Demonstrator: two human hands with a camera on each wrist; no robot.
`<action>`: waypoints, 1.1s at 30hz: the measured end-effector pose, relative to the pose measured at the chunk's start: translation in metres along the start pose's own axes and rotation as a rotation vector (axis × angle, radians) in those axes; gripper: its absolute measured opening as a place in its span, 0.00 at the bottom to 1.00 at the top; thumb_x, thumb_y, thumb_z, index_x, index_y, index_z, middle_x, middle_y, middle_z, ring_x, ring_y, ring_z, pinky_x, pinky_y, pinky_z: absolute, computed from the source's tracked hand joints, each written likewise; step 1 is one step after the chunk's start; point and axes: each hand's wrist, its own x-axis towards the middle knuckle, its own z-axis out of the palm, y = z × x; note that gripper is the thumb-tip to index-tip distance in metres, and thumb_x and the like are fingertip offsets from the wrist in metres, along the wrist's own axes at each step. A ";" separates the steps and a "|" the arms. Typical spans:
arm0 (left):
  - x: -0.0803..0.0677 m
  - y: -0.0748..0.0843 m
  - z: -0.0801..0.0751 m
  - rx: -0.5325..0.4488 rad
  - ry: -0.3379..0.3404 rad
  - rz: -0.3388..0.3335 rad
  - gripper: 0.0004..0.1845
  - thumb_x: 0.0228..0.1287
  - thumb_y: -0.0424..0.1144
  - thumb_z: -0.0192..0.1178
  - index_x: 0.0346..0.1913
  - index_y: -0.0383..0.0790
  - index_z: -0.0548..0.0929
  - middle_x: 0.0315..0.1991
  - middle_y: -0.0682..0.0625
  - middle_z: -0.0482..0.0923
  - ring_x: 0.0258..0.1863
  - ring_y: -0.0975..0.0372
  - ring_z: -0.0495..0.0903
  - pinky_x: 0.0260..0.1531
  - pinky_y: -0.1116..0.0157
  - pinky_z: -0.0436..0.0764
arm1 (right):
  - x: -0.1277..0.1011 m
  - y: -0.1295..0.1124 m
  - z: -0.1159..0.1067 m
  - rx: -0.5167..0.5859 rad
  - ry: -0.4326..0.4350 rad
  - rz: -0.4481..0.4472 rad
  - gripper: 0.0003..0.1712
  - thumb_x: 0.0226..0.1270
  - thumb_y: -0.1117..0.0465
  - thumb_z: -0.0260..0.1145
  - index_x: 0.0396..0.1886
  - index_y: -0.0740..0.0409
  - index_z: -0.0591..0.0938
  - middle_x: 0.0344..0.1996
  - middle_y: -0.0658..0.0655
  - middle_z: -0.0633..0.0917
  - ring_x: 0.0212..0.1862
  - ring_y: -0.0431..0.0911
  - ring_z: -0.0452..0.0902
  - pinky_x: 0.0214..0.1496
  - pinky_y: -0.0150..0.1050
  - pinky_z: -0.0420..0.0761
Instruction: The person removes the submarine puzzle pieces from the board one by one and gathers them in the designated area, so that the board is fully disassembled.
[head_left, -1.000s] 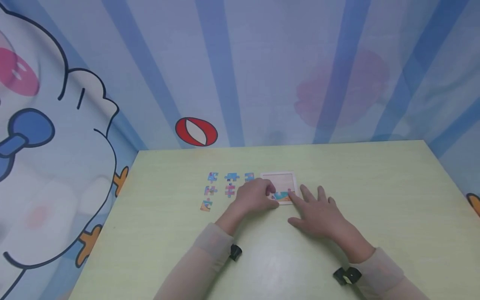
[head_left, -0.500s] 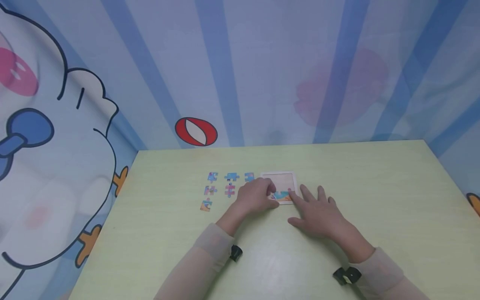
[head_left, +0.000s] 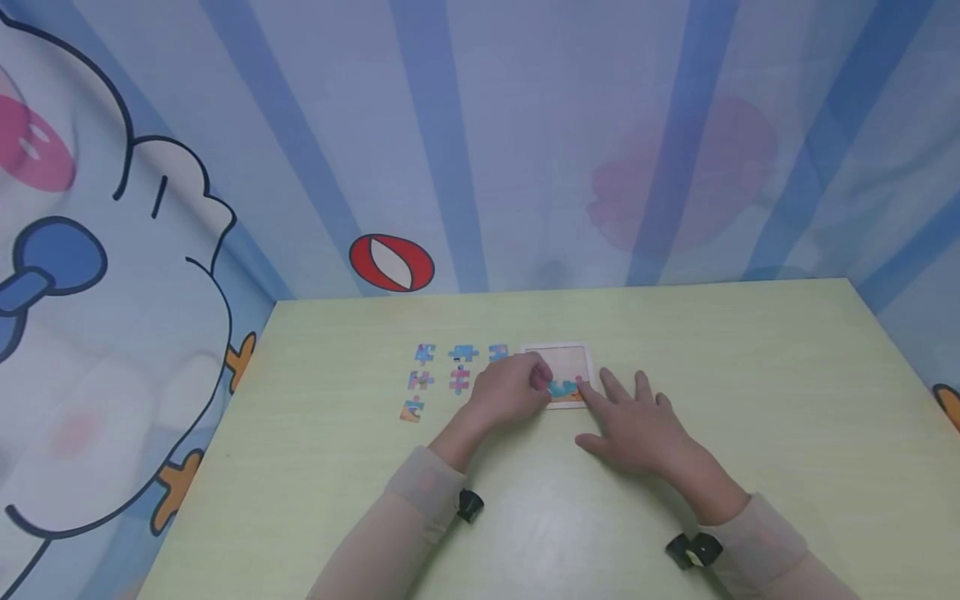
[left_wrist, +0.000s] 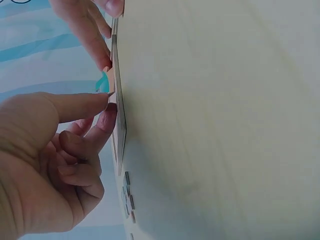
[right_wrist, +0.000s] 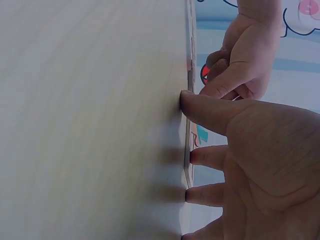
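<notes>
A small, shallow puzzle frame with a pale rim lies on the table. Teal and orange jigsaw pieces fill part of its near side. My left hand is over the frame's left side, thumb and index finger pinching a jigsaw piece at its edge. In the left wrist view, a teal and orange piece stands up at a tilt beside the thumb tip. My right hand lies spread, index fingertip on the pieces at the frame's right edge and thumb on the table. The left hand hides the frame's left part.
Several loose jigsaw pieces lie left of the frame, among them a blue piece, a pink piece and an orange one. The pale table meets a striped blue cloth backdrop.
My left thumb and fingers have drawn closer together, and the thumb has moved up from the frame's near edge to the pieces. My right hand has stayed in place.
</notes>
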 end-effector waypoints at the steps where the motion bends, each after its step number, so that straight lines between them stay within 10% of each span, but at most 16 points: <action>1: 0.000 -0.001 0.000 -0.006 0.000 0.001 0.07 0.67 0.39 0.69 0.45 0.48 0.84 0.37 0.58 0.82 0.37 0.65 0.80 0.40 0.63 0.79 | 0.000 0.000 0.000 0.000 0.001 -0.001 0.44 0.74 0.37 0.62 0.82 0.51 0.64 0.78 0.69 0.61 0.73 0.83 0.49 0.62 0.80 0.61; 33: -0.052 -0.080 -0.052 -0.130 0.053 -0.139 0.05 0.68 0.41 0.67 0.44 0.48 0.87 0.41 0.55 0.84 0.43 0.60 0.82 0.48 0.54 0.80 | 0.002 0.002 0.004 0.014 -0.004 -0.002 0.45 0.74 0.37 0.62 0.83 0.49 0.61 0.79 0.69 0.60 0.73 0.83 0.47 0.63 0.80 0.59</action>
